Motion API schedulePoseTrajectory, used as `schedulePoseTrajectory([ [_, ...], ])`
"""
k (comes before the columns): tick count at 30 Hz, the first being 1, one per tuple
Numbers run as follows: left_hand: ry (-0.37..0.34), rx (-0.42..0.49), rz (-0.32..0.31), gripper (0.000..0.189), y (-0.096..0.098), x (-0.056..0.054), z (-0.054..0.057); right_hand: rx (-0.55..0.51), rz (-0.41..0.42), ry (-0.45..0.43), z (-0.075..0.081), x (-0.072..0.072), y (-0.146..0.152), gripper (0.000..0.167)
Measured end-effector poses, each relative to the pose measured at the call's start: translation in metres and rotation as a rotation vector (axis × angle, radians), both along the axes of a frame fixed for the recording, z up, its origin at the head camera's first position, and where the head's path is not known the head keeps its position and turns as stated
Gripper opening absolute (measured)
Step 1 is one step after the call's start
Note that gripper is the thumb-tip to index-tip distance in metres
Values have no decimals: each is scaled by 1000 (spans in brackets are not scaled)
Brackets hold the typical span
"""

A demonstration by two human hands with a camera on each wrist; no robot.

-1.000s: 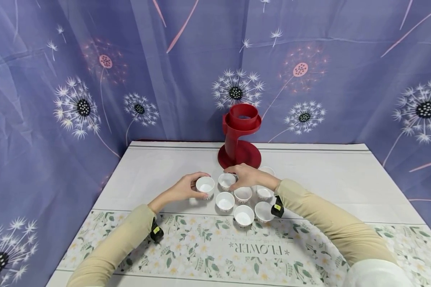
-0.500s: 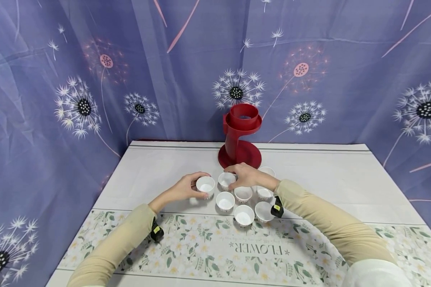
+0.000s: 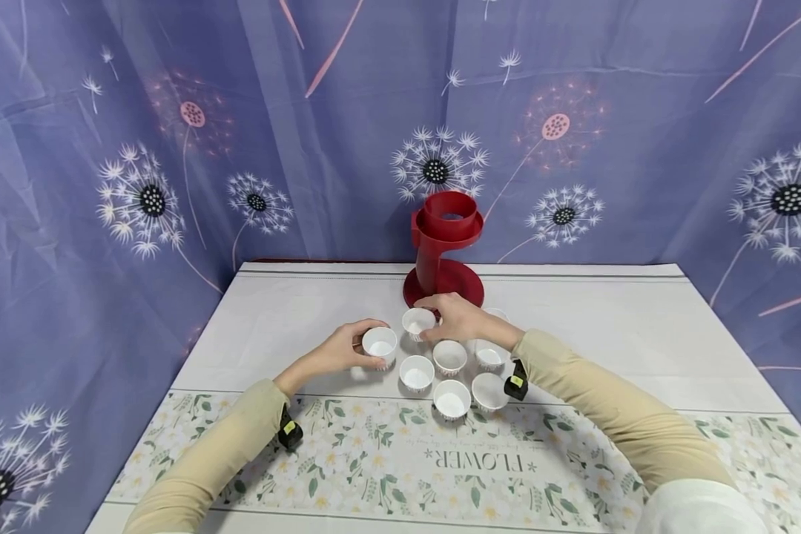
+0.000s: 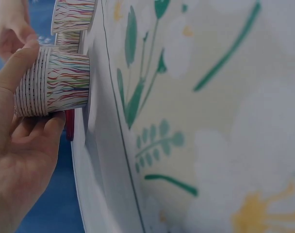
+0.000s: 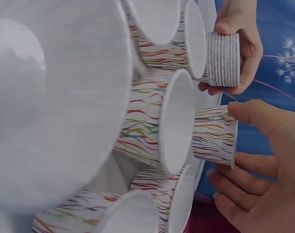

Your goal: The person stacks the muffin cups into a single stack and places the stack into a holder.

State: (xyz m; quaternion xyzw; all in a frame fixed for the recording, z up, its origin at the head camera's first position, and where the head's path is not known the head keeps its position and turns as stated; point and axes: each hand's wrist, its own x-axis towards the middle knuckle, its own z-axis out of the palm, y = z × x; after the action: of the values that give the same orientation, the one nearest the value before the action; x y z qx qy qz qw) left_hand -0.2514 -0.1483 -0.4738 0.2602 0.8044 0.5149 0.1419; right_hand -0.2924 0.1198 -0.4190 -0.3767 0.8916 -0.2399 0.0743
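Note:
My left hand (image 3: pixel 337 350) grips a stack of nested paper cups (image 3: pixel 380 345) above the left side of the table. In the left wrist view the stack (image 4: pixel 53 82) shows many white rims and thin coloured wavy lines on the lowest cup. My right hand (image 3: pixel 463 320) pinches the rim of a single paper cup (image 3: pixel 418 322) between thumb and fingers. The right wrist view shows that cup (image 5: pixel 214 133) with the thumb on one side and fingertips on the other. Whether its base touches the table is unclear.
Several paper cups stand mouth up in a loose group, among them a near cup (image 3: pixel 452 400) and a left cup (image 3: pixel 417 373). Some sit partly behind my right wrist. A red stand (image 3: pixel 430 271) with a round base is close behind my right hand. A curtain (image 3: pixel 347 148) hangs behind.
My right hand and its paper cup have shifted slightly away from me, apart from the other cups. The left hand keeps its hold on the stack, almost unmoved.

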Motion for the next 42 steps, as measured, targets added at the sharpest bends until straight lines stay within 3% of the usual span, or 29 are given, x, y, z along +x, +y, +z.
schedulePoseTrajectory([
  [22,-26,40,-2,63,-1,0,-3,-99,-12,17,7,5,-2,50],
  [42,-36,32,2,62,1,0,0,-119,1,-41,12,7,-1,50],
])
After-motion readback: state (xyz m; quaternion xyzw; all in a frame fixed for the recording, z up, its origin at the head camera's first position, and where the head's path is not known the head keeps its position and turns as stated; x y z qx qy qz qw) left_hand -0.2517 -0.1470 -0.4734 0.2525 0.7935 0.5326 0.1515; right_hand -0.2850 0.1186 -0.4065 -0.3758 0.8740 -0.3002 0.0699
